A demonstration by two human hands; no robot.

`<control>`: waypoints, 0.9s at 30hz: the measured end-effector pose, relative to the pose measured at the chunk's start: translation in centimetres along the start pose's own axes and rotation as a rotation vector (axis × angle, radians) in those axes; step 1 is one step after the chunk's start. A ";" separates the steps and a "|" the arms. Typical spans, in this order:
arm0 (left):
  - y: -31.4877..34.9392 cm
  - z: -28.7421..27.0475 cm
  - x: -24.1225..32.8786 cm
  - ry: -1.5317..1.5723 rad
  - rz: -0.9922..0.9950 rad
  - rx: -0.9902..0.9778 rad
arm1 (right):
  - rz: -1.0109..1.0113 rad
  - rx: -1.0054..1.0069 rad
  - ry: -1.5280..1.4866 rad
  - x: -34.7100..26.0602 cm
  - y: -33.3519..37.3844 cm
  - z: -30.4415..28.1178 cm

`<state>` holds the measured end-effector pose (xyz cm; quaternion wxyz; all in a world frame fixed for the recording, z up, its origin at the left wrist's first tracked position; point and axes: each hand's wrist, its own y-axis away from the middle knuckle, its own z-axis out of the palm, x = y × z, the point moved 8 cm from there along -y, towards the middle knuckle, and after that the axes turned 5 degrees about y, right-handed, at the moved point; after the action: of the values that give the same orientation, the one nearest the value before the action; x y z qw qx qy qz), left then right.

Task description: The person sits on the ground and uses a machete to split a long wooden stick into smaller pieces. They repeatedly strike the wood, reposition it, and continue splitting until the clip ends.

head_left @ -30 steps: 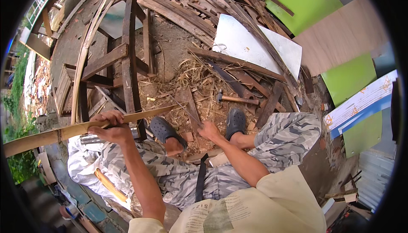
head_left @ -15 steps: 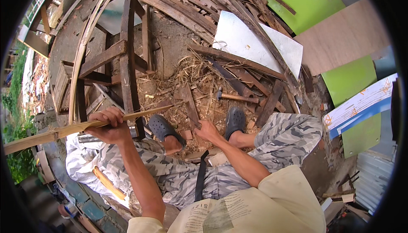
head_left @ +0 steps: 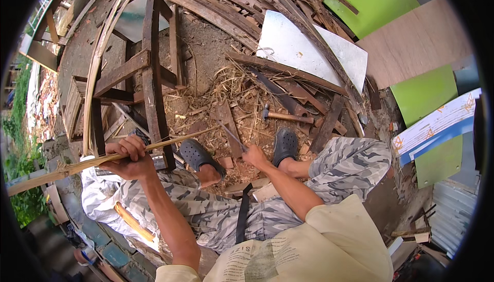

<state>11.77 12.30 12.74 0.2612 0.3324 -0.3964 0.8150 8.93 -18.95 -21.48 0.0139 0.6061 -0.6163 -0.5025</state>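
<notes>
The left hand (head_left: 129, 156) grips a long bamboo strip (head_left: 98, 161) running from 8 toward 2 o'clock while the right hand (head_left: 256, 156) clasps a thin blade (head_left: 231, 135) near its tip, seemingly mid-shaving; next calls for a steady, controlled stroke along the strip

Ahead of our right hand (head_left: 256, 156) we see a patch of shavings and dirt with no large timber on it, open as far as the hammer (head_left: 280, 116). Past the hammer, dark planks (head_left: 288, 71) and a white sheet (head_left: 303, 50) close it off. Just left of this hand sits our clogged foot (head_left: 198, 156). Our left hand (head_left: 129, 154) is hemmed in ahead by a wooden frame (head_left: 152, 76), touching the bamboo strip (head_left: 103, 161).
</notes>
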 end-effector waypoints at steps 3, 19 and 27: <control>0.2 0.2 0.0 -0.008 -0.010 0.019 | 0.122 -0.132 0.037 1.1 -0.2 0.2; -0.3 -2.1 -0.2 -0.058 -0.031 0.177 | 0.071 -0.042 0.221 1.3 0.4 -0.6; -0.1 -2.2 -0.6 -0.229 -0.060 0.260 | -0.348 0.082 0.010 -6.5 4.2 -1.1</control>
<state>11.50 14.00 11.27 0.1935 0.4656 -0.3046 0.8081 8.24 -15.68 -14.47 -0.0950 0.7061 -0.5221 -0.4689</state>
